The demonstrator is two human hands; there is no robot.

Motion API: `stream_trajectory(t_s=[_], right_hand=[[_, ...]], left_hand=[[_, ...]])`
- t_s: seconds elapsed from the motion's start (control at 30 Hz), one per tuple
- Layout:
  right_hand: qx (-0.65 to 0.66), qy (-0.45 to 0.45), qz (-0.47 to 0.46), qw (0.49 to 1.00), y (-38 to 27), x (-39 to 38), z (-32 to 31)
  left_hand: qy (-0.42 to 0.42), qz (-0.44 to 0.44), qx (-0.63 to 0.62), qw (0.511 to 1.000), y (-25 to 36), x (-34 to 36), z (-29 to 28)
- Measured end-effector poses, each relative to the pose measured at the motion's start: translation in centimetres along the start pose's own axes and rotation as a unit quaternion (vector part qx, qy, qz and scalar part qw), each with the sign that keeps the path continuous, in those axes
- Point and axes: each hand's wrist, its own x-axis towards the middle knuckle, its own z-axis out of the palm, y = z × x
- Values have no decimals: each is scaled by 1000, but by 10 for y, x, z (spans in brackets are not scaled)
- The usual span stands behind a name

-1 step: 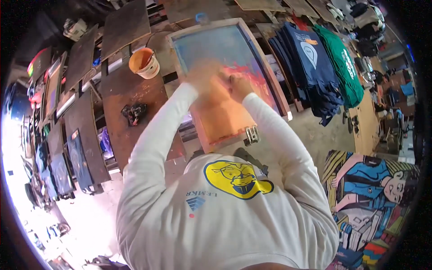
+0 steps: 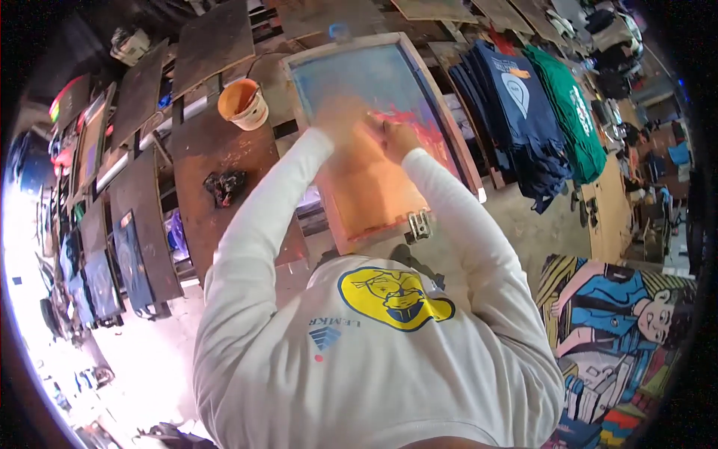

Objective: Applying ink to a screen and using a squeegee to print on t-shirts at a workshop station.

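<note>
The person leans over a wooden frame holding a stretched screen, which lies straight ahead, its long sides running away from the body and slightly slanted. The far part of the screen is blue-grey, the near part orange, with a streaky pink-red patch toward the right side.

Both hands are over the middle of the screen, close together. The left hand is badly blurred, so its grip cannot be told. The right hand looks curled, beside the pink-red patch; whether it grips something, or touches the left, cannot be told either. White sleeves cover both arms.

A small metal clamp sits at the frame's near right corner. To the left, an orange-stained bucket and a dark crumpled bundle rest on a brown board. To the right lie stacks of navy shirts and green shirts, side by side.
</note>
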Motion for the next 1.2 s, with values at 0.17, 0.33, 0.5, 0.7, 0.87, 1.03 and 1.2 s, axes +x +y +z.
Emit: stream_trajectory(t_s=[0.17, 0.33, 0.5, 0.7, 0.87, 1.03, 1.2], right_hand=[[-114, -66, -38, 991, 6, 42, 7], [-18, -62, -59, 996, -22, -14, -12], [5, -50, -207, 977, -22, -101, -28], [56, -109, -310, 943, 3, -128, -54], [33, -90, -299, 950, 12, -43, -50], [-78, -43, -143, 986, -3, 28, -26], [-56, 12, -181, 982, 5, -8, -12]], left_hand=[[15, -107, 85, 990, -1, 20, 4], [30, -215, 121, 969, 26, -39, 61], [30, -343, 12, 939, 93, -116, 110], [-83, -365, 64, 925, 185, -138, 90], [-3, -422, 25, 906, 134, -99, 80], [132, -454, 23, 881, 59, -60, 105], [60, -525, -41, 848, 93, -71, 135]])
